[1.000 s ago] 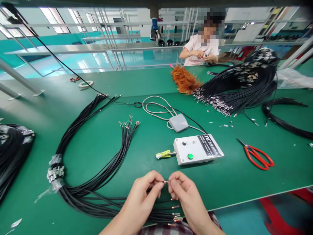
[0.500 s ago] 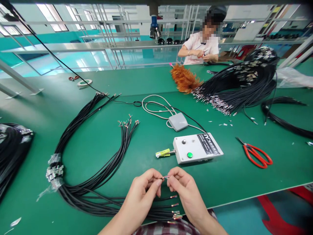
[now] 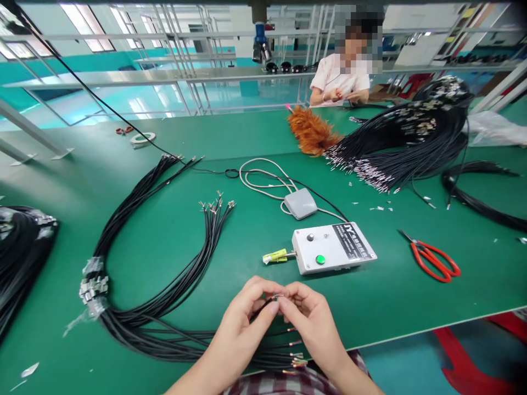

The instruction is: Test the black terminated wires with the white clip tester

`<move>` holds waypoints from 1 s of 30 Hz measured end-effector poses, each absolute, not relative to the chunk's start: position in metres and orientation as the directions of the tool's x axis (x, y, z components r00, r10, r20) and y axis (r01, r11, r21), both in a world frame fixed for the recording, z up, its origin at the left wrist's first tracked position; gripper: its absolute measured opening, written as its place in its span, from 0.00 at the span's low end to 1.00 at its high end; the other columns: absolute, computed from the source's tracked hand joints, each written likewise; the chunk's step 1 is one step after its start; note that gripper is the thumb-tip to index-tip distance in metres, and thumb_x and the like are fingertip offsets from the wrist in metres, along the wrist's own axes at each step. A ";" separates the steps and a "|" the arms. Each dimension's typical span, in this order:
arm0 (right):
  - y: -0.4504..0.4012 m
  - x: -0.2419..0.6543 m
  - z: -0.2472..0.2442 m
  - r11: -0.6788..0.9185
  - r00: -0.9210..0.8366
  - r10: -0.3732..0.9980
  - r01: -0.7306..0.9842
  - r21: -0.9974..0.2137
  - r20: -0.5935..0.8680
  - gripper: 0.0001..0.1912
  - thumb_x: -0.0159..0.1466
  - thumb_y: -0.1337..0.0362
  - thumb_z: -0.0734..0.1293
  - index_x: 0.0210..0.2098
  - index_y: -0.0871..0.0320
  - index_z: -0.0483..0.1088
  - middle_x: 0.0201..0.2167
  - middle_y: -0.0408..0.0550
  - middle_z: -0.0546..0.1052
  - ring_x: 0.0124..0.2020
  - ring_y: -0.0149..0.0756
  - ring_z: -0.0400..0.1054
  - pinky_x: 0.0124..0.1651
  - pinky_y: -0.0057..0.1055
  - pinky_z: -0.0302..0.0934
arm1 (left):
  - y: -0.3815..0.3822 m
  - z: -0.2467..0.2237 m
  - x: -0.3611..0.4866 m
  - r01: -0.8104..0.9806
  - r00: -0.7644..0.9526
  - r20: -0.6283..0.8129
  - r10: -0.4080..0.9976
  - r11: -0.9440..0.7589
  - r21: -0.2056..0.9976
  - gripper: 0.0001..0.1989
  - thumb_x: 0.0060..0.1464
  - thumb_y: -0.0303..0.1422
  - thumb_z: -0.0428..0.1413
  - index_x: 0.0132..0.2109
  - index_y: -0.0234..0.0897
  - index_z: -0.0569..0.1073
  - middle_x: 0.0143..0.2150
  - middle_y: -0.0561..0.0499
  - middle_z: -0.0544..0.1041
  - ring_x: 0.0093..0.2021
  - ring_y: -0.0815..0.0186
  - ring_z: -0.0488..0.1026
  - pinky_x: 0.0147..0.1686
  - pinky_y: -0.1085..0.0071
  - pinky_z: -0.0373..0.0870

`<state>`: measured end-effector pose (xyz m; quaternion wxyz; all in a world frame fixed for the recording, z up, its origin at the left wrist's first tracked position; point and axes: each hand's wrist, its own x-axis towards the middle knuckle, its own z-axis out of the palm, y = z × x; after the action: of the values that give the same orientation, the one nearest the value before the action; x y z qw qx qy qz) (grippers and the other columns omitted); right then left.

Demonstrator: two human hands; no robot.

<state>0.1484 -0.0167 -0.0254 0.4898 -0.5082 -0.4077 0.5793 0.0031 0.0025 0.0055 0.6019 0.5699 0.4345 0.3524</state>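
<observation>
hands [image 3: 249, 318] pinch a cable [image 3: 267, 302] between white box [image 3: 308, 249] and table edge [image 3: 432, 327]

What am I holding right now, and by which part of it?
A black cable, near one end: your left hand grips it just behind the exposed wires, and your right hand pinches those wires.

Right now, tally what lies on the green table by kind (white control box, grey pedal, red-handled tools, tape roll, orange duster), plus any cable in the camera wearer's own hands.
White control box: 1
Grey pedal: 1
Red-handled tools: 2
Tape roll: 1
Orange duster: 1
Cable in the wearer's left hand and right hand: 1
Total: 7
</observation>
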 end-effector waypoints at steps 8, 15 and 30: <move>-0.014 0.158 -0.016 0.024 -0.058 0.998 0.211 -0.977 0.012 0.09 0.63 0.63 0.65 0.26 0.56 0.69 0.23 0.40 0.70 0.26 0.30 0.61 0.32 0.28 0.56 | 0.004 -0.002 0.010 0.014 0.249 -0.232 0.940 0.236 0.972 0.13 0.56 0.43 0.57 0.34 0.37 0.69 0.24 0.58 0.64 0.17 0.75 0.60 0.18 0.77 0.56; -0.009 0.162 -0.018 -0.133 0.013 0.991 -0.061 -0.989 -0.134 0.14 0.64 0.53 0.66 0.33 0.57 0.71 0.25 0.43 0.73 0.24 0.30 0.64 0.30 0.28 0.60 | 0.004 -0.001 0.008 -0.024 0.141 -0.199 0.970 0.204 0.979 0.15 0.55 0.44 0.58 0.32 0.39 0.65 0.27 0.58 0.64 0.20 0.74 0.58 0.20 0.75 0.55; -0.011 0.134 -0.019 -0.314 -0.026 0.947 -0.284 -0.906 -0.320 0.21 0.55 0.47 0.72 0.25 0.60 0.70 0.20 0.40 0.71 0.20 0.25 0.59 0.26 0.23 0.56 | -0.004 -0.004 0.008 0.022 0.059 -0.047 0.997 0.046 0.999 0.10 0.59 0.37 0.55 0.31 0.38 0.67 0.32 0.55 0.64 0.24 0.72 0.61 0.24 0.75 0.62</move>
<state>0.1345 -0.0112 -0.0190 0.4842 -0.5027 -0.3296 0.6358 0.0080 -0.0043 -0.0043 0.5208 0.5081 0.5017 0.4678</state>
